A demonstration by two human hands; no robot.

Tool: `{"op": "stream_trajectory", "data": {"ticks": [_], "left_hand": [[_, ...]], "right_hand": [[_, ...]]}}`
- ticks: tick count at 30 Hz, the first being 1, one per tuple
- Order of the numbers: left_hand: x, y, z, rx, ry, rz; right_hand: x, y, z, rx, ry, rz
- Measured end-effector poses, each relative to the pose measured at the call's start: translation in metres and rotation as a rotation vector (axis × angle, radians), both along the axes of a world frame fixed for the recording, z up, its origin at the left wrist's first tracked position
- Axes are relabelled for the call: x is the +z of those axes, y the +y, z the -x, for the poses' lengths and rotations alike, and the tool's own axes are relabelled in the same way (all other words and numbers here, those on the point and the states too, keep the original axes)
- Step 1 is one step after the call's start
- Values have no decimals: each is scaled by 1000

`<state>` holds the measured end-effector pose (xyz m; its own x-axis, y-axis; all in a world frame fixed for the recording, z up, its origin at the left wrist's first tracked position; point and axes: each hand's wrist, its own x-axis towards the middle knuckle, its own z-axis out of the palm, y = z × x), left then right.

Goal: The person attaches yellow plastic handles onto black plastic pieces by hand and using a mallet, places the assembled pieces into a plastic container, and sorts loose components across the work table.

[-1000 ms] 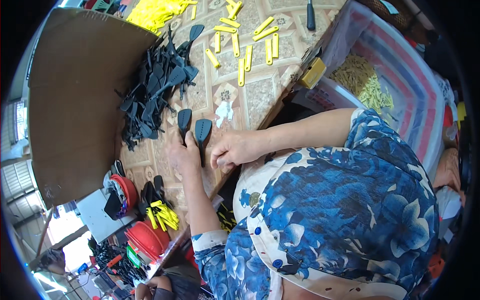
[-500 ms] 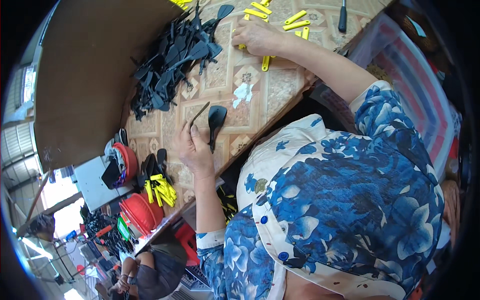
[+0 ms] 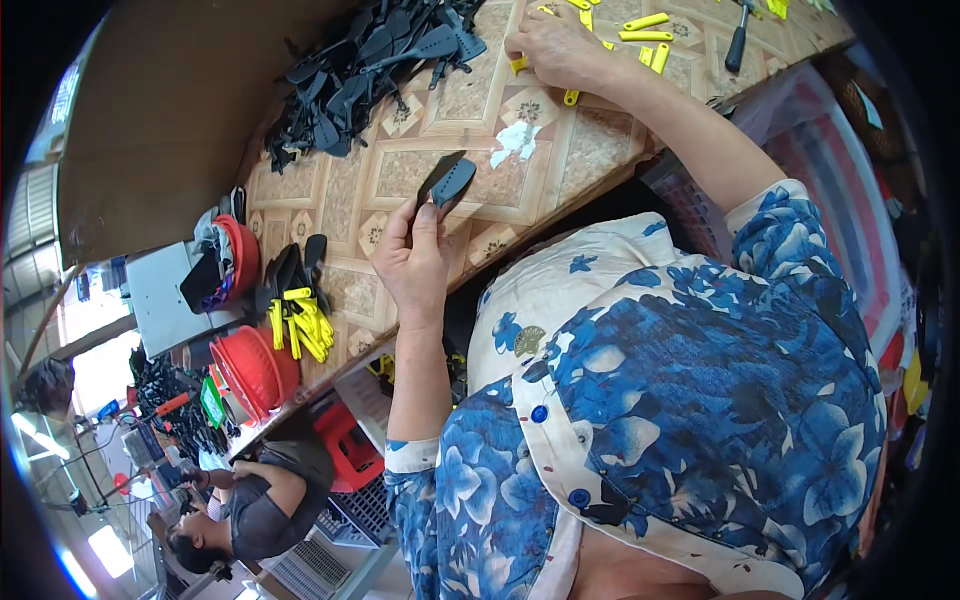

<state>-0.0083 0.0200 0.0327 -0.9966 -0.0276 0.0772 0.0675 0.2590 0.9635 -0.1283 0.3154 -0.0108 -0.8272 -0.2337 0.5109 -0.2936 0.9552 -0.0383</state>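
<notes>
Your table [image 3: 330,195] is tan, tile-patterned, w/ a heap of black spatulas [image 3: 375,65] along the far side. Your R hand [image 3: 565,45] is well apart from your L, fingers bent down, can't tell if gripping. Your L hand [image 3: 415,265], nr the front edge, pinches a black spatula [image 3: 437,175] btwn thumb & fingers: thin, dark, tilted. A 2nd spatula [image 3: 455,182], broad, blue-gray sheen, is right beside; unclear if gripped too. Slim bright-yellow handles [image 3: 645,36] lie under & around R hand.
</notes>
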Motion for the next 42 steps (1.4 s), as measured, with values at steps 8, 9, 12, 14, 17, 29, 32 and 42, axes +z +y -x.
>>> {"op": "stream_trajectory", "data": {"ticks": [8,9,12,14,17,29,32,42], "left_hand": [[10,5,-5,-99,582,664],[11,7,-5,-115,666,732],[15,8,-4,-114,681,767],[17,7,-5,-81,698,803],[13,13,-10,63,660,672],[24,22,-11,-8,-200,-448],[33,22,-12,54,-240,-549],[23,4,-27,1,-177,-339]], "right_hand": [[65,-57,-58,414,-723,921],[71,-65,-65,505,-867,971],[60,-85,-71,684,-1034,932],[55,-90,-80,710,-1052,1044],[46,-99,-87,665,-976,1102],[22,-119,-116,610,-527,1248],[20,-118,-119,668,-630,1317],[23,-101,-104,571,-626,1337]]}}
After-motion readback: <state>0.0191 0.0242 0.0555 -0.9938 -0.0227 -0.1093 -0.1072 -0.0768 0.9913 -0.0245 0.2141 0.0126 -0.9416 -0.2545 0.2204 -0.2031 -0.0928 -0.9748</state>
